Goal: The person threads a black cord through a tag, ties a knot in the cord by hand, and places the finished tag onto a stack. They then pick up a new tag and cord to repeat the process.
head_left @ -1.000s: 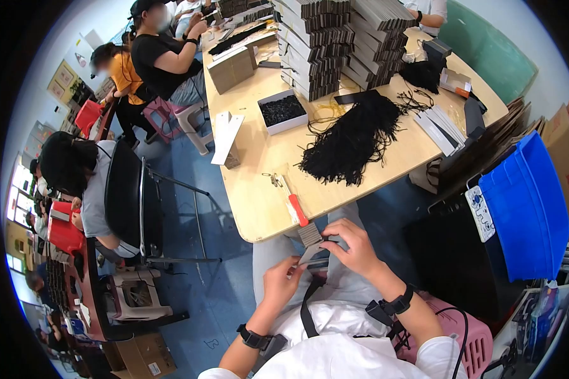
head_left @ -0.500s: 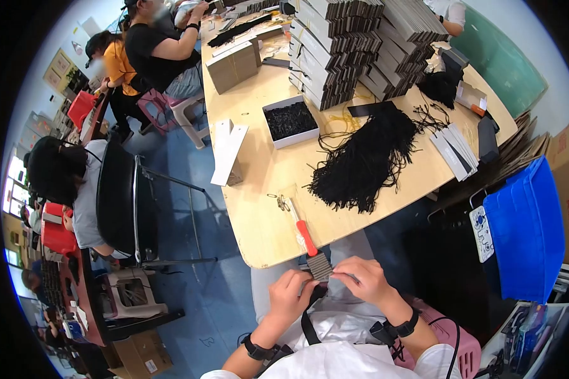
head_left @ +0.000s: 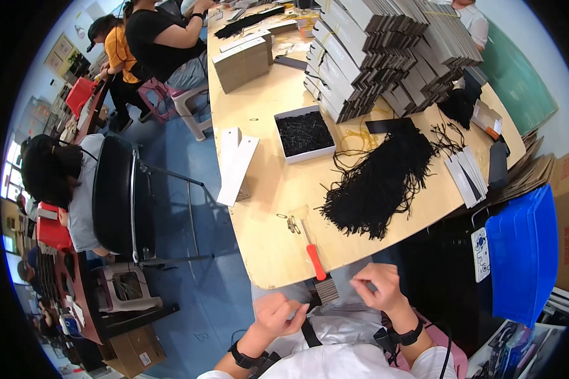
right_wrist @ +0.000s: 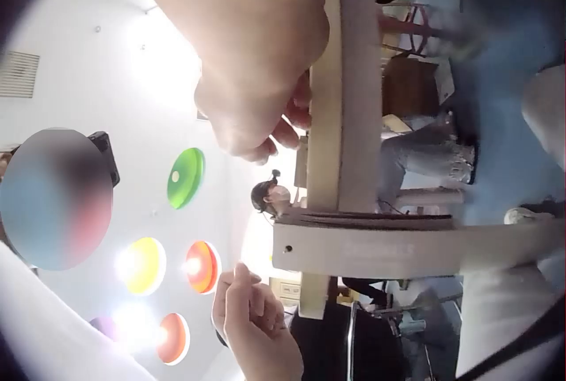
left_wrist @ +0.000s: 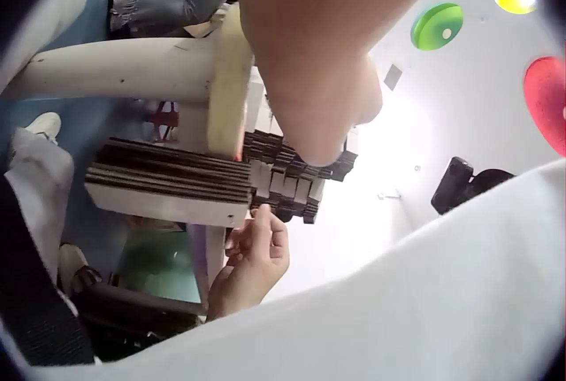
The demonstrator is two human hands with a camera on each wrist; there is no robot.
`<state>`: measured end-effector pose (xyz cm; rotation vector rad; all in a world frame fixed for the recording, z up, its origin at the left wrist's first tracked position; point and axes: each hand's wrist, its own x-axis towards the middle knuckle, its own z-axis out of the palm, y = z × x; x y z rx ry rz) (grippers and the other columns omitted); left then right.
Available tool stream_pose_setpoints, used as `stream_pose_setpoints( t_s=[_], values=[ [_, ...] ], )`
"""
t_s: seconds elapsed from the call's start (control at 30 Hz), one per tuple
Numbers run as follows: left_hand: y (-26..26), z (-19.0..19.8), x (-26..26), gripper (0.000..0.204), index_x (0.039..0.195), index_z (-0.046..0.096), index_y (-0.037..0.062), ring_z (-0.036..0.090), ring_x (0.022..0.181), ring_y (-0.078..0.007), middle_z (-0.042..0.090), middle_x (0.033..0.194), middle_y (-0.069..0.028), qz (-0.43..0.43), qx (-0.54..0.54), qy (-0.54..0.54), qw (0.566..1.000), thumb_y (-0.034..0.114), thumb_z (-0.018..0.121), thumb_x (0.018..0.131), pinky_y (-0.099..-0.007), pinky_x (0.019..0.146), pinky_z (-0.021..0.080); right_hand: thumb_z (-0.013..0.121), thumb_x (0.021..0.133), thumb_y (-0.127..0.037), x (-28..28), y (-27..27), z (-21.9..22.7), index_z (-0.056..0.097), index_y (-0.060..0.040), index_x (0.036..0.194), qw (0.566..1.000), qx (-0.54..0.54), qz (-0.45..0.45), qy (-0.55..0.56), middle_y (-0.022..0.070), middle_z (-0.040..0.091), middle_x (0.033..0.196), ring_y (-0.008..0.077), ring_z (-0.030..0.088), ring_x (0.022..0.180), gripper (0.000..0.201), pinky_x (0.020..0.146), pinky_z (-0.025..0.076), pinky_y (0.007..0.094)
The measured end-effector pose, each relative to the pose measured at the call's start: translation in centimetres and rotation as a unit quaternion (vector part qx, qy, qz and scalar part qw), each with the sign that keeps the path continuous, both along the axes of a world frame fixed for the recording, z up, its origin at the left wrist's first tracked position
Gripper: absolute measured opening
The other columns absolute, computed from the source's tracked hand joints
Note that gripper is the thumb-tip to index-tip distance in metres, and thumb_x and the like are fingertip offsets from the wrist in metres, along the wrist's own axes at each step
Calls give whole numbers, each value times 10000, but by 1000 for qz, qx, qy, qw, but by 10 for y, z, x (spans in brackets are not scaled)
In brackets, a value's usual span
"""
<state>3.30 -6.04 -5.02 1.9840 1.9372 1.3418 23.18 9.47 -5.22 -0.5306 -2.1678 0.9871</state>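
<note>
- So the thing being worked on is a bundle of thin grey card strips (head_left: 327, 290) with dark edges, sitting at the person's lap just past the edge of the pale wooden worktop (head_left: 265, 252). Both wrist views show a small hole near one end.
- Left hand (head_left: 278, 314) is just to one side of it, fingers curled in with the thumb close to the forefinger. Can't tell if there's something thin, like a cord, pinched in there.
- Right hand (head_left: 380, 288) is on the other side, fingers bent too, thumb and forefinger tips near each other. Same deal, can't tell if they're pinching anything.
- Head view has a gap between each hand and the bundle.
- Nearby on the worktop: a red-handled tool (head_left: 315, 260) pointing away from the lap, a heap of stringy black cords (head_left: 385, 183), and a white cardboard box (head_left: 310, 155) of small black bits.
- Step in hand, my guess: detail work at the strips' punched ends, with the hands off the bundle at this instant.
- Next move, IMO: getting back onto it calls for both hands coming inward and the fingers singling out one strip without splaying the rest.
</note>
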Motion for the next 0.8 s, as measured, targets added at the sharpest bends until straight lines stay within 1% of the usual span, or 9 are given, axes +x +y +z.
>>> stream_pose_setpoints(
  t_s=[0.13,0.17,0.2,0.23,0.33,0.43,0.6,0.7,0.8],
  values=[
    [28,28,-12,140,766,625,80,504,483,-215,483,592,-44,116,-44,28,992,80,747,696,-311,429,372,705,729,0,-26,22,26,634,-48,822,981,88,-159,-63,61,592,717,217,588,589,127,500,456,315],
    [39,33,-14,162,882,633,58,539,561,-231,531,691,-77,158,-76,20,984,46,702,736,-314,482,408,692,740,-6,-32,28,33,647,-53,848,974,106,-174,-95,51,584,753,214,589,624,126,510,463,316],
    [49,38,-17,223,998,641,36,575,639,-246,579,790,-111,200,-107,14,974,12,658,777,-317,534,445,692,740,-6,-39,34,40,647,-53,848,975,105,-171,-91,51,584,753,214,589,624,126,510,463,316],
    [57,40,-20,223,998,641,36,575,639,-246,579,790,-111,203,-108,17,973,12,658,777,-317,534,445,679,738,-13,-45,39,45,656,-63,863,969,135,-159,-129,43,570,786,208,584,661,136,517,468,312],
    [74,39,-29,477,1308,509,76,575,930,-301,533,1114,-158,224,-187,29,956,-14,560,843,-357,746,486,660,721,-24,-56,50,43,665,-73,866,959,179,-130,-175,31,552,833,197,573,719,153,524,473,302],
    [87,42,-38,446,1247,549,68,550,862,-272,547,1095,-122,199,-187,76,959,-18,599,812,-370,694,483,658,693,-31,-59,57,38,665,-77,847,957,196,-101,-189,25,549,844,191,566,747,161,523,474,296],
    [100,42,-40,270,1078,585,51,536,887,-290,536,1068,-116,215,-196,42,956,5,612,813,-393,721,473,665,670,-38,-55,59,35,662,-82,836,967,182,-67,-163,21,561,861,192,561,751,172,529,463,293],
    [101,37,-38,165,968,574,30,536,886,-298,526,1021,-122,226,-203,32,952,8,618,811,-398,724,466,675,663,-52,-57,54,35,658,-83,833,960,231,-89,-129,16,585,910,192,565,801,173,627,465,303],
    [102,31,-37,130,916,555,15,532,886,-305,518,966,-129,231,-197,33,952,6,622,805,-395,718,460,678,672,-60,-56,40,40,650,-82,853,968,235,-51,-72,19,611,957,193,561,915,185,782,430,344]
  ],
)
